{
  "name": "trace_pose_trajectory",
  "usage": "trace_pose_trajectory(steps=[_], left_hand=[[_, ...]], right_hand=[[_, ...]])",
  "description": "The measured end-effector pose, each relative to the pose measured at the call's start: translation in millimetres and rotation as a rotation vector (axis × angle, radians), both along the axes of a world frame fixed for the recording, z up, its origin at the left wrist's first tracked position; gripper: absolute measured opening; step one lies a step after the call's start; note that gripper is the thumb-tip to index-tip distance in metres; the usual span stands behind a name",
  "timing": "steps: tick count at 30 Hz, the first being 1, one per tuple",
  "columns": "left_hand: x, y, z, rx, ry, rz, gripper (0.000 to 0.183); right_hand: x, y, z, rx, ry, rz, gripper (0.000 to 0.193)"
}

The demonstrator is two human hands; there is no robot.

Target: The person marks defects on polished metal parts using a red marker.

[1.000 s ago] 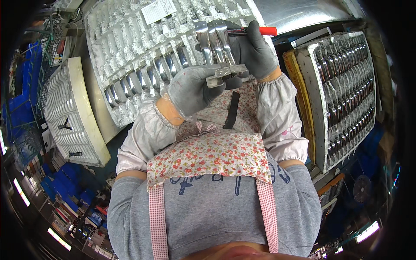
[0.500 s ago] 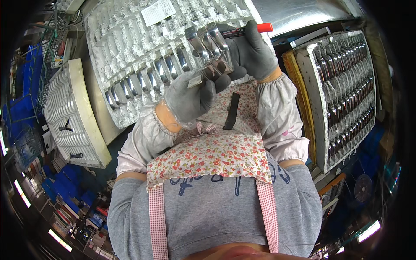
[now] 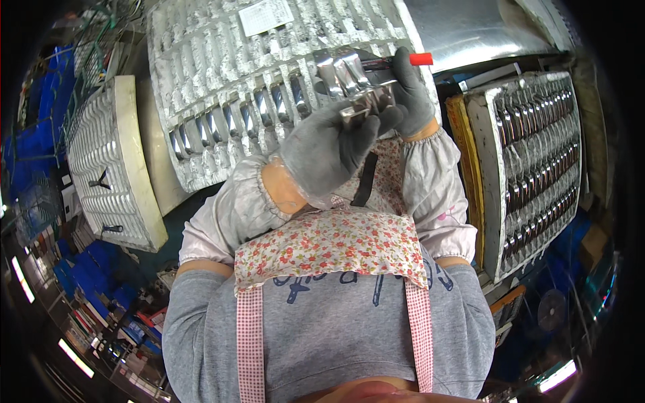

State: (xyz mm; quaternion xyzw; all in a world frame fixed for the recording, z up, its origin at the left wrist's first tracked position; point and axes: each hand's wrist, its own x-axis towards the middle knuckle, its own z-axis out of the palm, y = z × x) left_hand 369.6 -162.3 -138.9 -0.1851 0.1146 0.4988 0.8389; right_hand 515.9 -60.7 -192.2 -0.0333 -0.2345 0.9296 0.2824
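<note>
Several shiny, curved metal pieces (image 3: 347,74) are gathered between my hands, in front of a slotted pale tray (image 3: 208,74). My left hand (image 3: 329,151), in a grey glove, is closed with its fingers on the nearest metal piece (image 3: 366,104). My right hand (image 3: 415,104), gloved too, is curled round the other side of the pieces. It also holds a dark marker pen with a red end (image 3: 421,59), which sticks out to the right past the thumb. The right fingers are partly hidden behind the metal. A row of similar metal pieces (image 3: 261,106) lies in the tray's near slots.
A white paper slip (image 3: 266,17) lies on the tray. On the right stands another pale tray (image 3: 488,181) filled with rows of metal pieces, beside a yellow edge (image 3: 463,148). At left, a tilted ribbed tray (image 3: 142,181) holds two small dark items. A metal surface (image 3: 480,30) lies back right.
My left hand has moved right and closer to my right hand. The metal pieces have tilted and shifted slightly right and nearer. The whole view has shifted a little.
</note>
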Motion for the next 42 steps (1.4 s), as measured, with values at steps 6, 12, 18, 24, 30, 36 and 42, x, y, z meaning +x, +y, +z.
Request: trace_pose_trajectory(steps=[6, 12, 18, 24, 30, 36, 42], left_hand=[[5.5, -4.4, 6.9, 0.681, 1.155, -0.140, 0.034], [2.7, -0.4, -4.9, 0.234, 0.040, 0.072, 0.032], [4.3, -1.1, 5.1, 0.126, -0.018, 0.129, 0.032], [4.5, 2.7, -0.9, 0.114, -0.084, 0.138, 0.032], [4.3, 4.7, -5.4, 0.057, -0.091, 0.094, 0.031], [1.5, 2.8, -17.2, 0.055, -0.181, 0.028, 0.031], [1.4, -3.3, -26.0, 0.137, -0.081, -0.017, 0.028]], right_hand=[[5.4, 3.7, -5.3, -0.047, 0.176, 0.024, 0.056], [1.7, -5.3, -5.0, 0.145, -0.089, -0.126, 0.042], [9.0, -6.2, -19.4, 0.808, -0.744, -0.465, 0.027], [0.9, -1.3, -25.8, 1.143, -0.851, -0.523, 0.017], [10.7, 3.8, -42.5, 1.505, -0.949, -0.512, 0.018], [5.6, -2.3, -25.9, 0.437, -0.600, -0.378, 0.028], [11.0, 3.8, 0.4, 1.649, -0.834, -0.518, 0.035]])
